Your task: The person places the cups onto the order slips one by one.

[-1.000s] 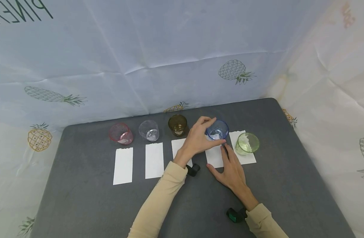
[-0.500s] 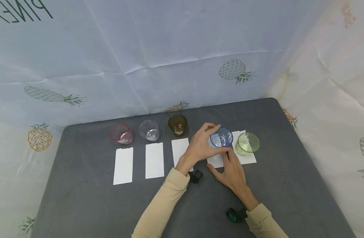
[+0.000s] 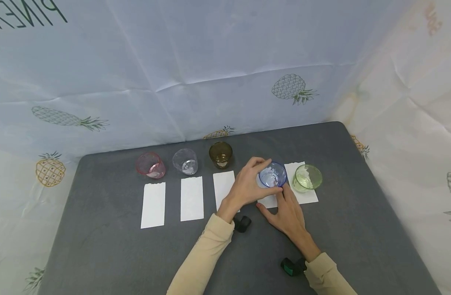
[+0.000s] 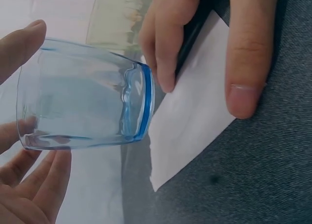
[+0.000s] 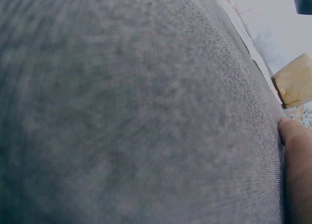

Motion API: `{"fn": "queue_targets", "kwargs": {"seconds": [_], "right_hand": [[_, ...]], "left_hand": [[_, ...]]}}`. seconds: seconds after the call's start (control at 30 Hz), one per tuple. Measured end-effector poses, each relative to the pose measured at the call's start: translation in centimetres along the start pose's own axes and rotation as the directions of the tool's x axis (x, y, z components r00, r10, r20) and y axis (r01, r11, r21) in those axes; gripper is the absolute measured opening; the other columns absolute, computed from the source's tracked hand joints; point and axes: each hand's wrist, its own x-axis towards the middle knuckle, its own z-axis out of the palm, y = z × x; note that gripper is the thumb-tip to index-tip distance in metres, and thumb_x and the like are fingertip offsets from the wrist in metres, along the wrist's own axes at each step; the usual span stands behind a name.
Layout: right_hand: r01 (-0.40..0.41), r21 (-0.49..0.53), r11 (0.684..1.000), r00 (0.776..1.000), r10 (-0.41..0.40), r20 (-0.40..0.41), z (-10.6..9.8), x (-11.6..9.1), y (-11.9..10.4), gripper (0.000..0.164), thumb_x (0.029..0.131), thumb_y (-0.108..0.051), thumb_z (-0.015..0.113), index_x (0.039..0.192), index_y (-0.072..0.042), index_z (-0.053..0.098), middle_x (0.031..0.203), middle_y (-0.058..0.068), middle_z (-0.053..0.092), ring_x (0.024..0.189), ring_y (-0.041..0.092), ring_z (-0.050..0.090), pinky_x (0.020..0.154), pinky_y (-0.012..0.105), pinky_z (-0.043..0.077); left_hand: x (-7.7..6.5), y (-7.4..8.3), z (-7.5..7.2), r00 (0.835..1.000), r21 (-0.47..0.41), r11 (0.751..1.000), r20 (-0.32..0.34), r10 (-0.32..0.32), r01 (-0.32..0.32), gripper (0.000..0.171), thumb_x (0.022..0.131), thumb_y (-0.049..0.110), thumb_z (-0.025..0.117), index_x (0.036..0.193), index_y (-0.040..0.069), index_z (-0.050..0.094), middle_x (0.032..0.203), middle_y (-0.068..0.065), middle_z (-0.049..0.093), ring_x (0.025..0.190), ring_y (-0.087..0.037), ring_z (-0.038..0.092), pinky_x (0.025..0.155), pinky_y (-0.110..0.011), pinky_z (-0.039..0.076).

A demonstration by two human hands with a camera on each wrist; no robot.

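Note:
My left hand [image 3: 246, 182] grips a blue-tinted glass [image 4: 87, 94] by its sides, thumb on one side and fingers on the other. The glass is upright over a white paper strip [image 4: 192, 116]; in the left wrist view its thick blue base is close to the paper, and I cannot tell if they touch. My right hand [image 3: 288, 215] rests on the table at that strip, fingers extended, the thumb [image 4: 248, 63] at one edge and the other fingers [image 4: 165, 53] on the paper. A green glass [image 3: 307, 178] stands on another paper strip [image 3: 309, 197], just right of my right hand's fingers.
On the grey table [image 3: 111, 254], a pink glass [image 3: 150, 166], a clear glass [image 3: 185, 162] and a brown glass [image 3: 220, 155] stand along the back. Separate paper strips lie before them [image 3: 153, 205]. A pineapple-print cloth [image 3: 210, 49] hangs behind the table.
My left hand has brought the blue glass from the strip's far end toward me, over the paper and nearer my right hand's fingertips. The right hand has stayed in place.

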Motion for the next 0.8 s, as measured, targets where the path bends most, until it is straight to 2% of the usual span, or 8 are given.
{"fn": "queue_targets", "kwargs": {"seconds": [0.37,0.6,0.8], "right_hand": [[0.014,0.019,1.000,1.000,-0.014,-0.022,0.0,0.0,0.1,0.090,0.085,-0.058,0.074,0.145,0.005,0.050,0.149,0.028,0.048,0.131,0.042,0.053,0.103,0.058,0.050],[0.003,0.019,1.000,1.000,-0.002,-0.024,0.1,0.0,0.0,0.091,0.078,-0.050,0.082,0.144,0.004,0.050,0.144,0.027,0.050,0.127,0.041,0.055,0.101,0.057,0.051],[0.007,0.028,1.000,0.999,-0.006,-0.043,0.1,0.0,0.1,0.090,0.082,-0.055,0.077,0.143,0.005,0.050,0.141,0.028,0.052,0.127,0.040,0.055,0.102,0.055,0.050]], "left_hand": [[-0.5,-0.6,0.5,1.000,0.002,1.000,0.000,-0.032,0.032,0.086,0.079,0.042,0.088,0.151,0.012,0.052,0.144,-0.009,0.054,0.129,-0.024,0.060,0.105,-0.040,0.054],[-0.6,-0.9,0.6,1.000,-0.005,1.000,-0.008,-0.030,0.030,0.088,0.078,0.043,0.089,0.151,0.011,0.052,0.143,-0.008,0.054,0.129,-0.024,0.060,0.105,-0.040,0.054],[-0.8,-1.2,0.8,0.999,-0.006,1.000,-0.023,-0.024,0.024,0.088,0.076,0.041,0.090,0.150,0.010,0.053,0.141,-0.009,0.056,0.127,-0.024,0.061,0.104,-0.040,0.055]]}}
